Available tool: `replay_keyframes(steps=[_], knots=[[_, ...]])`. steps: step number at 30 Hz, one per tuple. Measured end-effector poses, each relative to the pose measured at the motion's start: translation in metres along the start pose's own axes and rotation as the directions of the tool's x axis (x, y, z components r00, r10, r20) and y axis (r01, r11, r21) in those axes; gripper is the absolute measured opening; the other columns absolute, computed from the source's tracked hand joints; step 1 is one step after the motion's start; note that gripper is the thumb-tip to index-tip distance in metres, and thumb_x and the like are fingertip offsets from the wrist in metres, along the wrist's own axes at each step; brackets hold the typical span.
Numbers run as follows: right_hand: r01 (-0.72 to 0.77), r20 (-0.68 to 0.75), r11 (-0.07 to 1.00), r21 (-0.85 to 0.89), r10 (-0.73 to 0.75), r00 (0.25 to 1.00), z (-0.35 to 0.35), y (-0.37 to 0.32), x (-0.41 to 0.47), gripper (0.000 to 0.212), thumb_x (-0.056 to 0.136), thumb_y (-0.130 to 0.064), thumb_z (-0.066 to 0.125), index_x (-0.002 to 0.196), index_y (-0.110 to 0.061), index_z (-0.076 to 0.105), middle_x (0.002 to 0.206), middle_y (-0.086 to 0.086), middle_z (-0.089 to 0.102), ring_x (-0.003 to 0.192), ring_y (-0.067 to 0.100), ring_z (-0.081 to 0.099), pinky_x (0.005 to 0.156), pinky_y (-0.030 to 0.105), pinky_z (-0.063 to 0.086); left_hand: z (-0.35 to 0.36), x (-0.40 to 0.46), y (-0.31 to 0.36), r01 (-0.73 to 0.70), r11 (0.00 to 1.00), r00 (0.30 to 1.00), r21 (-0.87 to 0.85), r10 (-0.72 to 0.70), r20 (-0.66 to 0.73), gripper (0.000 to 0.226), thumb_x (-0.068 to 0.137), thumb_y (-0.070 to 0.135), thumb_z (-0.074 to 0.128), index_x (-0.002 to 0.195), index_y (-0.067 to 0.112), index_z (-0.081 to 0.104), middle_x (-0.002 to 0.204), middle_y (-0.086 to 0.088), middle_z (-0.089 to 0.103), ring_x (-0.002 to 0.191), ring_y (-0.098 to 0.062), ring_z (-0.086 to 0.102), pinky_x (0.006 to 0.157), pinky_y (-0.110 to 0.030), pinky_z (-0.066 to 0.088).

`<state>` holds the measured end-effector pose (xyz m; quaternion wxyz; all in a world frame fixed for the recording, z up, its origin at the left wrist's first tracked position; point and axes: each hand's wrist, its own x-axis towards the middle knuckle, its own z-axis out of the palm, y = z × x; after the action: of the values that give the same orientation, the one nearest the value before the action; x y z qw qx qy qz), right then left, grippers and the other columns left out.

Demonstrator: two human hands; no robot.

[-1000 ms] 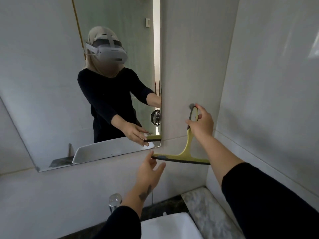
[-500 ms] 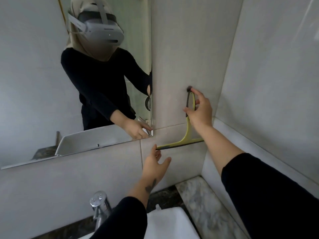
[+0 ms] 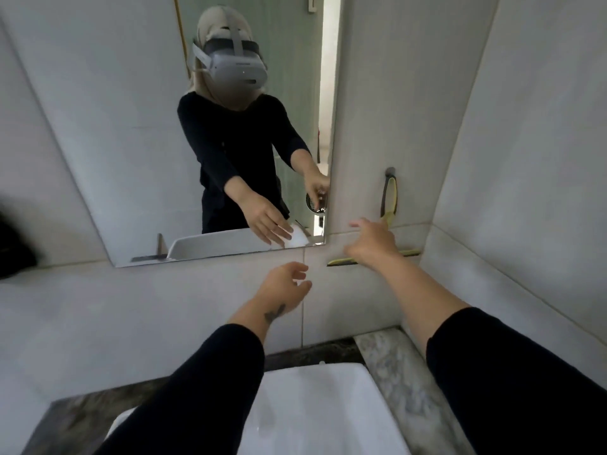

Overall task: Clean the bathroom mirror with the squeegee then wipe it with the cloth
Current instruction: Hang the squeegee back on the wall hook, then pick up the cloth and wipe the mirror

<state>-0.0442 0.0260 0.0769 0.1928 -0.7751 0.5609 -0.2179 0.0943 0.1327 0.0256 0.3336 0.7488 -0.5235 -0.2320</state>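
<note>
The bathroom mirror (image 3: 131, 142) hangs on the tiled wall and reflects me with both arms stretched out. A yellow-green squeegee (image 3: 391, 198) hangs from a wall hook to the right of the mirror, blade at the bottom. My right hand (image 3: 372, 243) is open just in front of the squeegee's lower part, fingers spread, covering the middle of its blade and holding nothing. My left hand (image 3: 284, 285) is open and empty below the mirror's lower right corner. No cloth is in view.
A white sink basin (image 3: 315, 415) sits below my arms on a marble counter (image 3: 404, 372). The tiled side wall (image 3: 532, 142) closes the corner on the right. A dark object (image 3: 13, 244) shows at the left edge.
My right hand has let go of the squeegee, which now hangs on its hook, and has drawn back and down. The view has shifted right, so the mirror fills more of the frame.
</note>
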Motion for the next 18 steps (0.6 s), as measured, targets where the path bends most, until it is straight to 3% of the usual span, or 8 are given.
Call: replay_keyframes(steps=[4, 9, 12, 18], knots=[[0.161, 0.167, 0.987, -0.011, -0.156, 0.973, 0.02, -0.051, -0.028, 0.048, 0.083, -0.028, 0.064, 0.13, -0.026, 0.052, 0.137, 0.012, 0.04, 0.125, 0.034, 0.042, 0.1, 0.035, 0.039, -0.06, -0.039, -0.023, 0.052, 0.997, 0.995, 0.056, -0.046, -0.092, 0.038, 0.092, 0.024, 0.058, 0.129, 0.016, 0.055, 0.128, -0.002, 0.061, 0.111, -0.018, 0.059, 0.093, -0.029, 0.046], [0.39, 0.203, 0.921, 0.022, -0.386, 0.9, 0.054, -0.144, -0.054, 0.044, 0.087, -0.032, 0.061, 0.13, -0.027, 0.051, 0.138, 0.01, 0.039, 0.124, 0.031, 0.042, 0.101, 0.04, 0.04, -0.143, -0.091, -0.071, 0.161, 0.986, 0.936, 0.04, -0.139, -0.323, 0.038, 0.092, 0.023, 0.058, 0.129, 0.017, 0.056, 0.131, -0.001, 0.059, 0.117, -0.019, 0.056, 0.096, -0.025, 0.041], [0.529, 0.215, 0.846, 0.073, -0.531, 0.82, 0.076, -0.203, -0.067, 0.044, 0.089, -0.034, 0.057, 0.131, -0.027, 0.051, 0.139, 0.011, 0.039, 0.122, 0.032, 0.043, 0.097, 0.045, 0.044, -0.192, -0.119, -0.101, 0.212, 0.977, 0.857, 0.016, -0.178, -0.484, 0.036, 0.091, 0.02, 0.057, 0.128, 0.018, 0.057, 0.133, -0.003, 0.057, 0.119, -0.021, 0.054, 0.099, -0.03, 0.042], [0.774, 0.168, 0.596, 0.216, -0.803, 0.572, 0.125, -0.314, -0.089, 0.041, 0.092, -0.033, 0.053, 0.133, -0.031, 0.05, 0.14, 0.01, 0.044, 0.129, 0.029, 0.039, 0.106, 0.042, 0.036, -0.278, -0.153, -0.155, 0.274, 0.961, 0.622, -0.027, -0.199, -0.757, 0.036, 0.094, 0.019, 0.051, 0.13, 0.019, 0.054, 0.134, -0.004, 0.05, 0.115, -0.019, 0.052, 0.088, -0.021, 0.035]])
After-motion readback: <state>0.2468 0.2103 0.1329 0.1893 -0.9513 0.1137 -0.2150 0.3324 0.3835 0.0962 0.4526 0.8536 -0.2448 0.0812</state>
